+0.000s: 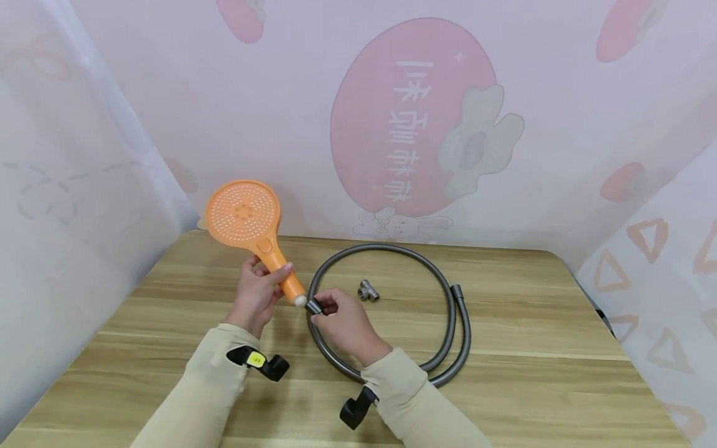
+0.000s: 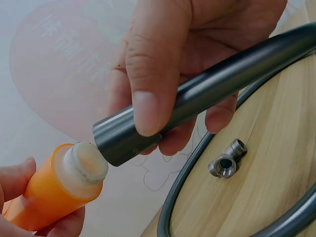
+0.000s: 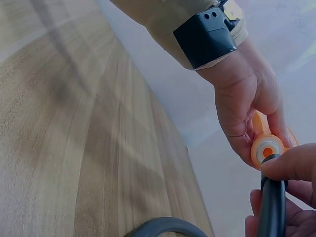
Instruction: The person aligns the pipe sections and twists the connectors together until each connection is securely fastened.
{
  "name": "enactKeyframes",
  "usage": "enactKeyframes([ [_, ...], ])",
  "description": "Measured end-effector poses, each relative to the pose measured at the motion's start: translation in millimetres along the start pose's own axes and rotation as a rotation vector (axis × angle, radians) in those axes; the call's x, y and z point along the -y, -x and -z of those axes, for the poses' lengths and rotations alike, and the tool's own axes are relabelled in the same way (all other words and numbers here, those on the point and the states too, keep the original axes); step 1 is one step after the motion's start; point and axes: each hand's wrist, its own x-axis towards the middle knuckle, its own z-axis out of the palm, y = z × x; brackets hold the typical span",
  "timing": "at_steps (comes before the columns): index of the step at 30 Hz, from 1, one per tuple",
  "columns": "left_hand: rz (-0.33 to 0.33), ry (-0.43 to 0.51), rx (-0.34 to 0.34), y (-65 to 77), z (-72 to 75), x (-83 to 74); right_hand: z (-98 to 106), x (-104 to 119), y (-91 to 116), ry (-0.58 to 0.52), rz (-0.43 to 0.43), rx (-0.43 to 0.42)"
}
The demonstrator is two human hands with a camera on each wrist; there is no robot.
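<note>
My left hand grips the handle of an orange shower head, its perforated face turned up toward the head camera. A white threaded end sticks out of the handle's bottom. Between thumb and fingers, my right hand pinches the dark grey connector of a shower hose. In the left wrist view the connector's mouth is right at the edge of the white end, tilted to it. From the right wrist view, the handle's round opening shows just beyond the connector.
The hose lies in a big loop on the wooden table, its other connector at the right. Inside the loop sits a small metal tee fitting. A printed curtain stands behind the table.
</note>
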Motion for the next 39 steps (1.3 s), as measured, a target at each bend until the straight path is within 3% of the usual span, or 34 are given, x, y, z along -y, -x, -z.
enactKeyframes([
  [17, -0.077, 0.086, -0.034, 2.0, -16.8, -0.3, 15.2, 0.8, 5.9, 0.01, 0.006, -0.001],
  [39, -0.087, 0.141, -0.035, 5.8, -36.0, -3.9, 21.5, 4.8, 7.8, 0.025, 0.055, -0.024],
])
